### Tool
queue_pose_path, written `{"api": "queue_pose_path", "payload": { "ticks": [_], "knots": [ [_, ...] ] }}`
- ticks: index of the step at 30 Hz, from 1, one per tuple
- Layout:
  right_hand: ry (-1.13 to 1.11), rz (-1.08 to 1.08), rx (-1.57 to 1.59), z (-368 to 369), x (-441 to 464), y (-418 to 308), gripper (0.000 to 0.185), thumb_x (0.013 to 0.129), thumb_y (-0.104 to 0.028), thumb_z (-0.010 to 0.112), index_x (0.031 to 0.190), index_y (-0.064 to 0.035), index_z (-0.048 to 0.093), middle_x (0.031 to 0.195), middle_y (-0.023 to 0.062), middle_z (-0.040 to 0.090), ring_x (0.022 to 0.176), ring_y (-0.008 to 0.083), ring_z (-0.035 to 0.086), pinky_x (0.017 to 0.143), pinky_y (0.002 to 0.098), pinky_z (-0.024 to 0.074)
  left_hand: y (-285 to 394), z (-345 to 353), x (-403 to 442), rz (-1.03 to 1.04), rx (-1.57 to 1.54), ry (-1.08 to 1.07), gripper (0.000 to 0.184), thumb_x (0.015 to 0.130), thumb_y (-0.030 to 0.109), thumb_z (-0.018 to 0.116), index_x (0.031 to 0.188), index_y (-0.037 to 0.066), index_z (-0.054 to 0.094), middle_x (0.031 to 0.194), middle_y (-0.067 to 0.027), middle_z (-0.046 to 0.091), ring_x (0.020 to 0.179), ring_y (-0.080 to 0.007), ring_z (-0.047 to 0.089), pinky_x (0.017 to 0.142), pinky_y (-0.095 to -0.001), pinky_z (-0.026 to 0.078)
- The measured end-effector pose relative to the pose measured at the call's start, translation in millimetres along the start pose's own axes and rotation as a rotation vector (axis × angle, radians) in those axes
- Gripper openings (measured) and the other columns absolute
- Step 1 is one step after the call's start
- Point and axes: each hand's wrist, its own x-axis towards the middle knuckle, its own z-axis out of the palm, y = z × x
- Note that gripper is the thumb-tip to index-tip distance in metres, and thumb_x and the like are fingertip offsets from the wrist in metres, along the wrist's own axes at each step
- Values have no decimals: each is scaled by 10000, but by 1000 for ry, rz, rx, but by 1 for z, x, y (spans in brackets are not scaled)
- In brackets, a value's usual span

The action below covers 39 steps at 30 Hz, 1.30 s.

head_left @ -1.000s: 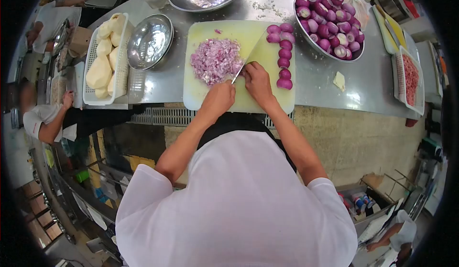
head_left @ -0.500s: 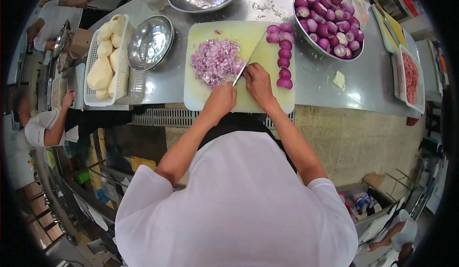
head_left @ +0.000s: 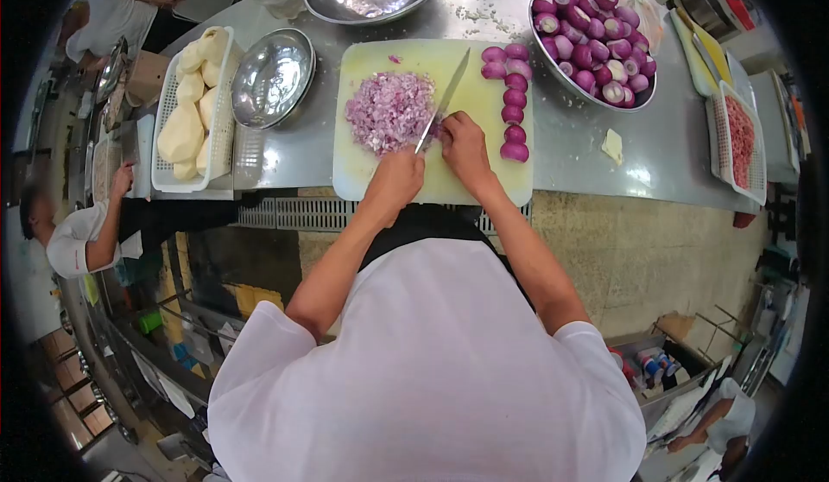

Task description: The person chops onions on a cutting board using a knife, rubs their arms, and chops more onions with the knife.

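My left hand is closed around the handle of a knife, whose blade slants up and to the right over the cutting board. Close to the blade's right side, my right hand has its fingertips bent together on a piece of red onion, mostly hidden by the fingers. Left of the blade lies a heap of finely chopped red onion. Along the board's right side runs a line of peeled red onion halves.
A metal bowl of peeled red onions stands at right. Metal bowls and a white basket of peeled root vegetables are at left. Minced meat sits in a basket at far right. Co-workers stand at left.
The knife has swung slightly left, and its blade shows more of its flat side. My left hand has shifted a little left; my right hand stays nearly in place.
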Motion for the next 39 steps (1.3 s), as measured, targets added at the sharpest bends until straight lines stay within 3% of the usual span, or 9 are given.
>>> {"api": "queue_pose_path", "payload": {
  "ticks": [5, 8, 15, 17, 21, 23, 24, 30, 39],
  "knots": [
    [-17, -38, -17, -3, -2, 6, 58, 833, 49, 631, 880, 31, 660, 917, 219, 621, 866, 451, 641, 752, 514, 531, 32, -25, 7, -279, -187, -225, 335, 1067, 206, 503, 878, -60, 583, 549, -179, 572, 429, -297, 609, 453, -454, 485],
    [-24, -31, -19, -4, 2, 4, 62, 821, 62, 629, 873, 36, 650, 916, 220, 619, 871, 451, 637, 753, 514, 525, 14, -1, 5, -186, -138, -156, 355, 1076, 224, 505, 858, -50, 565, 531, -138, 546, 417, -255, 594, 426, -437, 471],
    [9, -41, 41, -6, -1, 7, 97, 811, 84, 620, 885, 34, 658, 907, 219, 620, 868, 459, 626, 751, 514, 512, 25, -8, 8, -295, -249, -206, 382, 1080, 251, 508, 845, -47, 553, 530, -111, 528, 410, -228, 578, 417, -425, 465],
    [17, -40, 47, -5, -2, 8, 106, 808, 88, 616, 884, 29, 661, 906, 215, 624, 866, 456, 628, 753, 509, 515, -3, 21, 12, -145, -128, -149, 384, 1083, 259, 503, 842, -38, 546, 535, -84, 518, 405, -208, 567, 410, -409, 461],
    [-47, -42, 7, -15, -2, 7, 138, 800, 94, 609, 890, 12, 672, 913, 202, 637, 891, 438, 636, 780, 500, 520, 23, -15, 17, -317, -236, -235, 385, 1083, 261, 496, 837, -31, 546, 539, -66, 513, 406, -196, 563, 407, -396, 460],
    [-23, -93, 3, -13, 1, 9, 134, 800, 86, 611, 890, 8, 670, 913, 200, 638, 907, 431, 636, 791, 500, 519, 28, -22, 5, -253, -190, -134, 364, 1049, 184, 484, 842, -88, 610, 555, -212, 593, 447, -330, 632, 460, -456, 512],
    [-4, -133, -5, -12, -1, 11, 130, 801, 79, 612, 890, 4, 668, 914, 198, 640, 923, 424, 636, 802, 500, 519, 22, -18, 7, -252, -186, -142, 364, 1049, 184, 484, 842, -88, 610, 555, -212, 593, 447, -330, 632, 460, -456, 512],
    [-124, -53, -84, -6, -6, 1, 92, 814, 45, 625, 892, 10, 659, 917, 196, 639, 927, 422, 632, 797, 499, 519, 20, -15, 7, -334, -216, -174, 345, 1053, 187, 486, 913, -102, 613, 551, -181, 593, 441, -294, 634, 433, -448, 505],
    [-109, -27, -36, -6, -9, 0, 112, 843, 39, 632, 944, 17, 676, 927, 201, 634, 881, 435, 648, 764, 502, 532, 26, -10, 6, -332, -306, -177, 372, 1079, 213, 489, 808, -38, 535, 515, -81, 517, 382, -220, 566, 375, -397, 448]
  ]
}}
